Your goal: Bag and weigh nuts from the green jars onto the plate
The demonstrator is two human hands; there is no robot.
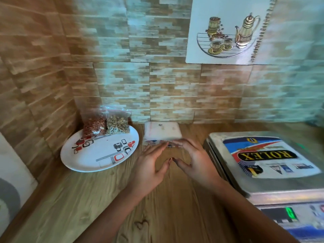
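Note:
A white oval plate (91, 160) with a red and black pattern lies at the left on the wooden counter. On its far edge stand two filled zip bags: one of reddish peanuts (94, 126) and one of pale brown nuts (117, 125). A stack of empty clear zip bags (162, 131) lies against the wall behind my hands. My left hand (151, 165) and my right hand (192, 160) reach to the stack's near edge with fingers straight, fingertips touching the bags. No green jars are in view.
A metal weighing scale (266, 163) with a "ROLEX" sticker and a lit green display (290, 213) fills the right side. A tiled wall runs behind and along the left. A white and grey object (12, 186) stands at the far left edge.

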